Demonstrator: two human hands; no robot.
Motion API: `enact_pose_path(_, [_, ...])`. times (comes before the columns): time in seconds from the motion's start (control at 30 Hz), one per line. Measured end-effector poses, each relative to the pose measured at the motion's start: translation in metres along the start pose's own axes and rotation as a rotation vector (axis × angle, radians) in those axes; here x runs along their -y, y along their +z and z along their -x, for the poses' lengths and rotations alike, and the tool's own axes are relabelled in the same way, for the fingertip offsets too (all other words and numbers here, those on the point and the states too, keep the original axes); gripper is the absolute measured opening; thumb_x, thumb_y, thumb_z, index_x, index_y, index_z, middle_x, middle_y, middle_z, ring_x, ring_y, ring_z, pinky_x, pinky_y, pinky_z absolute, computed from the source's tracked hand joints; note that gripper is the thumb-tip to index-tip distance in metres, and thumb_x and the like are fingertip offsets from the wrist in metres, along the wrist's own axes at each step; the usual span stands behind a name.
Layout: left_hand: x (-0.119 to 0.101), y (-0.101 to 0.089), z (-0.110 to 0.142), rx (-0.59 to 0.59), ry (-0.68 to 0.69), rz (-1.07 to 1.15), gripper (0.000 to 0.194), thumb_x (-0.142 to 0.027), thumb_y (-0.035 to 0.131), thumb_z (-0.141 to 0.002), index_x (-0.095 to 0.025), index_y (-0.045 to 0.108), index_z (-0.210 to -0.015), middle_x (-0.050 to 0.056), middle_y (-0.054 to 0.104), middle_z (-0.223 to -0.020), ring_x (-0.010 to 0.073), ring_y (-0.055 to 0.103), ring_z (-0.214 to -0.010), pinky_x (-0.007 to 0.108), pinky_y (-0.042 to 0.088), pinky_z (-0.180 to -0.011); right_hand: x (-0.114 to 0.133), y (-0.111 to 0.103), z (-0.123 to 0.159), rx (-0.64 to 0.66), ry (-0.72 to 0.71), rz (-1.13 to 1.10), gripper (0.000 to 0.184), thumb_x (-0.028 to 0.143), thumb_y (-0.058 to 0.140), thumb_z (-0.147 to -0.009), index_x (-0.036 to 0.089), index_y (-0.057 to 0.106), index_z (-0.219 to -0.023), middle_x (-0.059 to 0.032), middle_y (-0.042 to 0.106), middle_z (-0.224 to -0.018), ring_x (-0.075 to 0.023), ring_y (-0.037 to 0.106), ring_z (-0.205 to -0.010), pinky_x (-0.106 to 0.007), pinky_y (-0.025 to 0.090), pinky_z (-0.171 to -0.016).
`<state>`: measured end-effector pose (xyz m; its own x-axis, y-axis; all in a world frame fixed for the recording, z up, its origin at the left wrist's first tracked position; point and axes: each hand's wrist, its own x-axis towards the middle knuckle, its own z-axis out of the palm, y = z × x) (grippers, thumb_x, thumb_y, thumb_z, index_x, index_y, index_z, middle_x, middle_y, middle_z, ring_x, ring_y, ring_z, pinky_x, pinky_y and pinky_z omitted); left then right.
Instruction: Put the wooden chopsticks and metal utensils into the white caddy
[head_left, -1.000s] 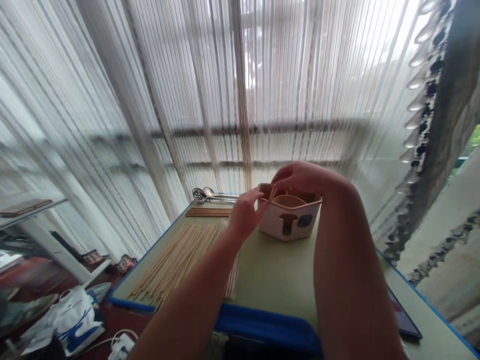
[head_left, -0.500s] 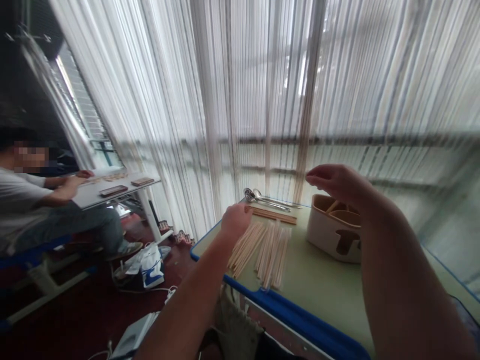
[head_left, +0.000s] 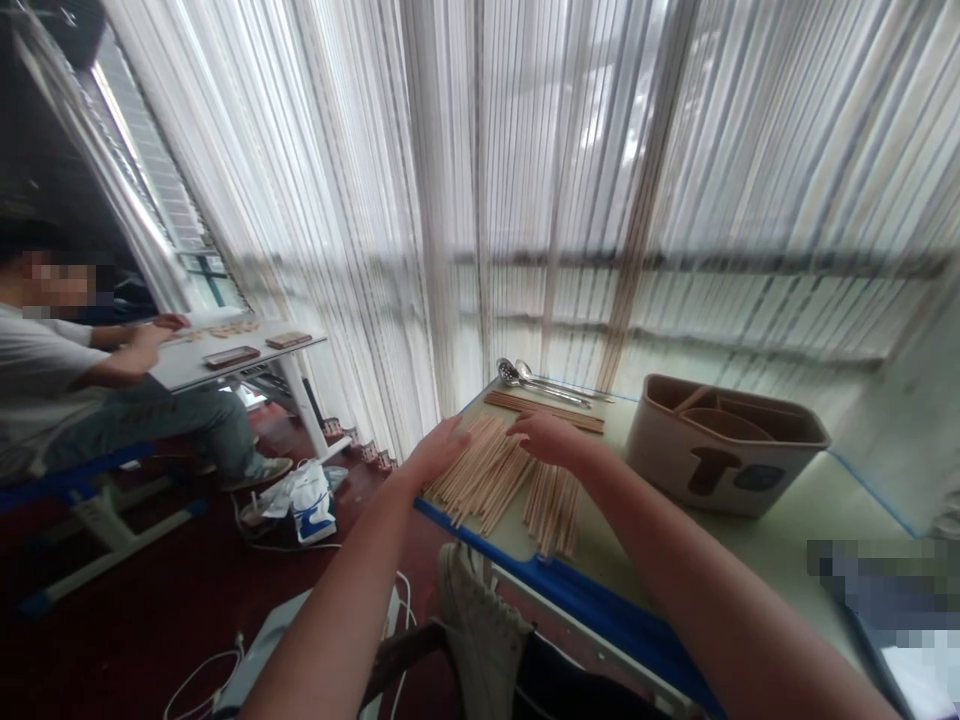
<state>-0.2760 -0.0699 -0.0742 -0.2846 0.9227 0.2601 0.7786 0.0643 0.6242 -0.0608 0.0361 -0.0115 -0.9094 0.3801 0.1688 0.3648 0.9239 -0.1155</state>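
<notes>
My left hand [head_left: 436,452] is at the left edge of a pile of light wooden chopsticks [head_left: 480,480], its fingers stretched out. From the right, my right hand [head_left: 551,436] reaches over the upper end of the same sticks; its fingers point left and look apart, with nothing gripped between them. A second bunch of light chopsticks [head_left: 551,515] lies under and below my right wrist. Behind the hands lie darker brown chopsticks [head_left: 577,420], placed crosswise. Metal spoons, including a slotted ladle [head_left: 510,373], rest at the far edge.
To the right stands a beige utensil holder [head_left: 667,450] with brown-lined compartments. The green table [head_left: 611,555] has a blue rim. Over on the left a person [head_left: 45,370] sits at a white table [head_left: 187,372]. A white bag [head_left: 311,505] and cables lie on the floor.
My right hand has moved left and down from above the utensil holder to the chopsticks. My left hand has shifted slightly left and down. The left-hand chopsticks are spread closer to the middle bunch.
</notes>
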Motion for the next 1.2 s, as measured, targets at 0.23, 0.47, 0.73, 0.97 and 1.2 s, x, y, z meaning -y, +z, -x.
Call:
enact_pose_path(0.23, [-0.004,-0.002,0.009,0.173,0.088,0.212,0.052,-0.041,0.047,-0.082,-0.017,0.047,-0.129,0.007,0.051,-0.132,0.0207,0.047,-0.122,0.033,0.033,-0.105,-0.011,0.026,-0.012,0.072,-0.013,0.034,0.022,0.019,0.055,-0.078,0.021,0.068,-0.096,-0.0067,0.065,-0.099,-0.0175,0.059,-0.089,-0.025,0.041,-0.078])
enact_pose_path(0.47, [-0.011,-0.009,0.013,0.175,0.106,0.150,0.047,-0.033,0.049,-0.080,-0.017,0.053,-0.123,0.006,0.058,-0.123,0.0205,0.052,-0.114,0.032,0.035,-0.102,-0.014,0.018,-0.010,0.057,0.032,0.076,0.017,0.022,0.052,-0.079,0.021,0.066,-0.089,-0.0050,0.066,-0.091,-0.0161,0.059,-0.080,-0.023,0.038,-0.066])
enact_pose_path(0.73, [-0.008,-0.014,0.010,0.280,0.146,0.155,0.054,-0.048,0.048,-0.081,-0.017,0.052,-0.126,0.006,0.050,-0.133,0.0212,0.044,-0.124,0.032,0.028,-0.108,-0.004,-0.054,0.016,0.252,0.222,-0.019,0.023,0.020,0.052,-0.077,0.018,0.066,-0.095,-0.0040,0.069,-0.082,-0.0143,0.058,-0.069,-0.023,0.038,-0.058])
enact_pose_path(0.97, [-0.008,-0.019,0.011,0.305,0.046,0.126,0.060,-0.057,0.048,-0.078,-0.023,0.051,-0.127,0.004,0.043,-0.139,0.0221,0.034,-0.131,0.033,0.022,-0.110,0.008,-0.098,0.043,0.156,0.178,-0.446,0.051,0.020,0.047,-0.077,0.026,0.049,-0.128,0.0000,0.069,-0.078,-0.0083,0.049,-0.050,-0.021,0.036,-0.048])
enact_pose_path(1.2, [-0.017,-0.011,0.014,0.285,-0.024,0.339,0.057,-0.058,0.047,-0.080,-0.024,0.052,-0.125,0.004,0.057,-0.125,0.0212,0.054,-0.114,0.032,0.042,-0.097,0.022,-0.119,0.055,0.006,0.146,-0.738,0.040,0.018,0.045,-0.077,0.020,0.060,-0.114,-0.0023,0.068,-0.076,-0.0053,0.045,-0.045,-0.019,0.035,-0.044])
